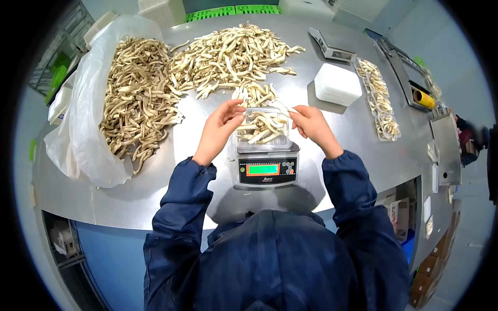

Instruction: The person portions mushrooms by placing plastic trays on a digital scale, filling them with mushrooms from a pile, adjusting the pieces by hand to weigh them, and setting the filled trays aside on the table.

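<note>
A clear plastic tray (284,141) holding several long pale mushrooms (262,127) sits on a digital scale (267,179) with a lit green display. My left hand (222,128) is at the tray's left edge, thumb and fingers apart, with nothing visible between them. On the other side, my right hand (312,127) pinches one thin mushroom (283,106) over the tray's far right corner. Just beyond the tray, a small cluster of mushrooms (257,93) joins a large heap (231,57) on the steel table (197,207).
Browner mushrooms (137,93) spill from a plastic bag (83,135) at left. To the right stand stacked white trays (337,85), another scale (332,47) and a row of filled trays (381,106). A wrapping machine (410,72) stands farther right; a person (469,137) is beyond.
</note>
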`<state>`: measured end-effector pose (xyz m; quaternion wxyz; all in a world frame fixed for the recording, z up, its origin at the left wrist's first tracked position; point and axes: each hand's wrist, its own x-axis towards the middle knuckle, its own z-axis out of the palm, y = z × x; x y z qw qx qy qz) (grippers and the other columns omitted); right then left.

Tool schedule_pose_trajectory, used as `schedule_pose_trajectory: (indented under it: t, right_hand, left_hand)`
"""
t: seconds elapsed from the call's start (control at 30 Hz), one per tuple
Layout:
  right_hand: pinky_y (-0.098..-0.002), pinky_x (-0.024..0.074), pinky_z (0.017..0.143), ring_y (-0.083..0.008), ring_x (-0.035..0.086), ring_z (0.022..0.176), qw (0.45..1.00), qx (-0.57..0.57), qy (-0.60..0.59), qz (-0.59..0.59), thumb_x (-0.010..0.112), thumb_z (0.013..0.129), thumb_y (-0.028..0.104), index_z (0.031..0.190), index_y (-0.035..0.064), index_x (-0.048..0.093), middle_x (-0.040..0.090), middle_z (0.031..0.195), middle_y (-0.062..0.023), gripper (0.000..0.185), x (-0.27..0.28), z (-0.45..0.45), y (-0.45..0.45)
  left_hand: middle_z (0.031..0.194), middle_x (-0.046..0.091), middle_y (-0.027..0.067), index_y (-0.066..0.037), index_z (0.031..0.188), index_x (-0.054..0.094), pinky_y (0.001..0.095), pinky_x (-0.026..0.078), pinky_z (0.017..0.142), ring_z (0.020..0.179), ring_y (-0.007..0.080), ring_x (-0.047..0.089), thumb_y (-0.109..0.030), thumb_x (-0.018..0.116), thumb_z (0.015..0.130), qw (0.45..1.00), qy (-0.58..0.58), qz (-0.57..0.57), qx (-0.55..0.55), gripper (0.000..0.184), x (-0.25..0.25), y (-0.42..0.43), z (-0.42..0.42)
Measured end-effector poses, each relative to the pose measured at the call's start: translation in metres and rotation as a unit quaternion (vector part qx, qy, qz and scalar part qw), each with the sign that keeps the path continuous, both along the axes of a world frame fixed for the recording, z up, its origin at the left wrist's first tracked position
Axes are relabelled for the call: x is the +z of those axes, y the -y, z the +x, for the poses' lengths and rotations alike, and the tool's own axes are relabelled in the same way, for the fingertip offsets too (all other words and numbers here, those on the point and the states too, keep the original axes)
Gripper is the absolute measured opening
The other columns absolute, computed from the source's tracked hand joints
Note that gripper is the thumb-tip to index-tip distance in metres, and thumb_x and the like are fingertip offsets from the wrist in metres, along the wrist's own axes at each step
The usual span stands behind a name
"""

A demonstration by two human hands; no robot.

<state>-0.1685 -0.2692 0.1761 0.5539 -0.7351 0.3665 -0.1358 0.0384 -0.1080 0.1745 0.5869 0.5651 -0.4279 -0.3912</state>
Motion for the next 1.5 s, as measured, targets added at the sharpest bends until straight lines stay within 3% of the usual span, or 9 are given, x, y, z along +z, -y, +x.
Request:
schedule_pose_trajectory:
  t: [0.3,0.53,0.6,0.77,1.0,1.07,1.13,1.23,1.5]
  right_hand:
    - [-0.0254,0.044,0.038,-0.0167,0.061,0.048,0.995,-0.092,-0.041,-0.001,0.048,0.092,0.02,0.102,-0.0089,0.057,0.067,0.072,-0.0157,0.032,-0.014,-0.016,-0.021]
    - [-0.0221,0.03,0.032,-0.0082,0.043,0.034,0.996,-0.011,0.008,0.084,0.046,0.095,0.024,0.099,0.0006,0.058,0.057,0.057,-0.0058,0.026,0.001,-0.026,0.012]
    - [-0.0216,0.0198,0.031,-0.0046,0.026,0.033,0.996,0.015,0.015,0.081,0.043,0.097,0.025,0.09,0.0047,0.055,0.039,0.049,0.0038,0.024,0.002,-0.022,0.024]
    - [-0.0242,0.0225,0.034,-0.0059,0.03,0.038,0.992,-0.028,0.024,0.118,0.047,0.092,0.022,0.088,0.0047,0.055,0.038,0.051,0.0042,0.019,-0.013,-0.017,0.074]
    - [-0.0311,0.0325,0.034,-0.0153,0.042,0.038,0.911,0.101,-0.39,-0.093,0.052,0.085,0.02,0.078,-0.0005,0.059,0.048,0.055,-0.0031,0.023,-0.063,-0.002,0.137]
    - [-0.0315,0.0399,0.039,-0.0173,0.05,0.045,0.928,0.122,-0.33,-0.126,0.051,0.088,0.021,0.088,-0.0023,0.063,0.056,0.061,-0.0101,0.026,-0.064,0.012,0.15]
    - [-0.0276,0.0408,0.039,-0.014,0.052,0.047,0.999,-0.043,0.0,0.032,0.051,0.09,0.024,0.096,-0.0014,0.062,0.061,0.068,-0.0114,0.029,-0.043,0.024,0.135]
    - [-0.0244,0.0407,0.04,-0.0107,0.051,0.048,0.997,-0.028,0.067,-0.035,0.052,0.091,0.029,0.102,-0.0014,0.06,0.063,0.072,-0.0116,0.033,-0.021,0.037,0.119]
    - [-0.0411,0.0489,0.069,-0.0301,0.06,0.077,0.92,0.131,-0.088,-0.359,0.062,0.081,0.036,0.091,0.0038,0.064,0.061,0.084,-0.0121,0.034,-0.008,0.033,0.006]
  left_hand:
    - [0.113,0.06,0.0076,-0.004,0.125,0.053,0.0275,0.044,0.087,0.1,0.0151,0.058,-0.019,0.057,0.091,0.998,-0.044,0.019,0.038,0.037,-0.011,-0.018,0.005]
    - [0.113,0.06,0.0085,-0.002,0.125,0.053,0.0269,0.044,0.087,0.1,0.0152,0.058,-0.016,0.054,0.092,0.989,-0.078,0.031,0.125,0.035,-0.017,-0.062,0.01]
    - [0.113,0.059,0.0085,-0.002,0.125,0.051,0.0266,0.045,0.087,0.101,0.0148,0.057,-0.016,0.053,0.093,0.977,-0.123,0.036,0.171,0.035,-0.023,-0.085,0.005]
    - [0.116,0.058,0.0098,-0.001,0.126,0.05,0.0272,0.045,0.09,0.102,0.0163,0.056,-0.017,0.055,0.093,0.939,-0.197,0.084,0.268,0.036,-0.052,-0.151,-0.014]
    - [0.114,0.06,0.0054,-0.005,0.124,0.054,0.0229,0.043,0.087,0.098,0.0107,0.056,-0.019,0.056,0.094,0.899,-0.177,0.105,0.388,0.033,-0.083,-0.231,0.02]
    - [0.114,0.06,0.0052,-0.005,0.124,0.054,0.0227,0.043,0.087,0.098,0.0104,0.056,-0.019,0.056,0.093,0.898,-0.166,0.104,0.395,0.034,-0.078,-0.229,0.026]
    - [0.113,0.06,0.0052,-0.005,0.124,0.054,0.0228,0.043,0.087,0.097,0.0106,0.056,-0.019,0.056,0.093,0.902,-0.152,0.096,0.392,0.034,-0.068,-0.214,0.027]
    - [0.112,0.062,0.0055,-0.004,0.124,0.055,0.0239,0.044,0.087,0.097,0.0112,0.057,-0.018,0.056,0.093,0.927,-0.122,0.106,0.339,0.034,-0.06,-0.18,0.027]
    - [0.121,0.06,0.0147,-0.005,0.123,0.057,0.0342,0.037,0.1,0.116,0.0268,0.053,-0.022,0.058,0.089,0.969,0.199,0.065,0.129,0.038,-0.032,-0.047,0.037]
